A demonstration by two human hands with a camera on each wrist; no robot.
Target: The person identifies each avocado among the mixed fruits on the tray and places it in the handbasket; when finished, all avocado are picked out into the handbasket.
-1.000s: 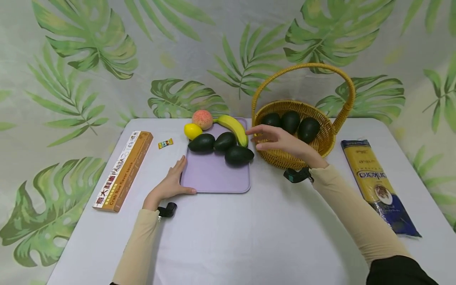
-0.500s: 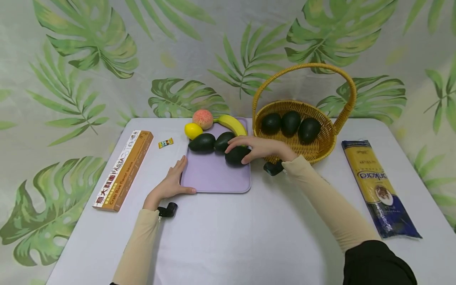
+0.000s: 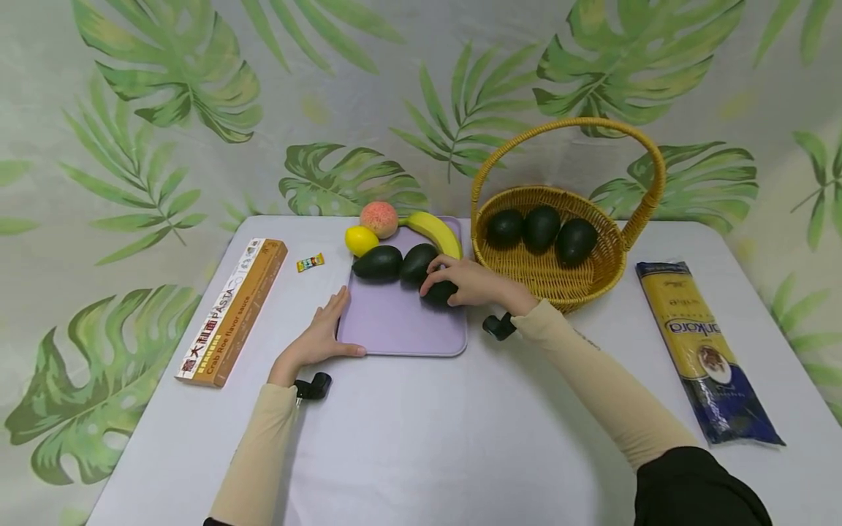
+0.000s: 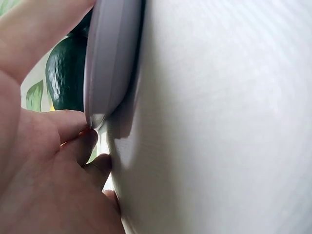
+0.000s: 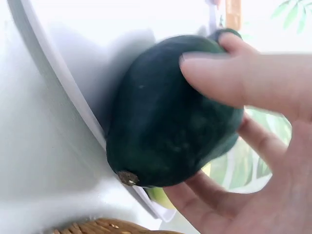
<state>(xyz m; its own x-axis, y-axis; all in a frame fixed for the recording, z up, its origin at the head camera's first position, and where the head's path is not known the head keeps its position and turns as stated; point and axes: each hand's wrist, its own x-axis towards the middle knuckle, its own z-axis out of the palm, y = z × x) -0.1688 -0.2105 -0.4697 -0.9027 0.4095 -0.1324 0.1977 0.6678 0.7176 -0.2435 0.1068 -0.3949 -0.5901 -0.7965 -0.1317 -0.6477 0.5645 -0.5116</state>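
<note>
My right hand grips a dark green avocado over the purple tray, thumb on one side and fingers round the other. Two more avocados lie beside it on the tray, with a banana behind them. A lemon and a peach sit at the tray's back left. My left hand touches the tray's front left corner, fingers stretched along the left side and thumb at the front edge. In the left wrist view its fingertips meet the tray's rim.
A wicker basket with a tall handle stands right of the tray, holding three avocados. A pasta box and a small candy packet lie at left. A yellow and blue pasta bag lies at far right.
My right hand has moved left from beside the basket's near side to the front right avocado and taken hold of it. The left hand has stayed at the tray corner.
</note>
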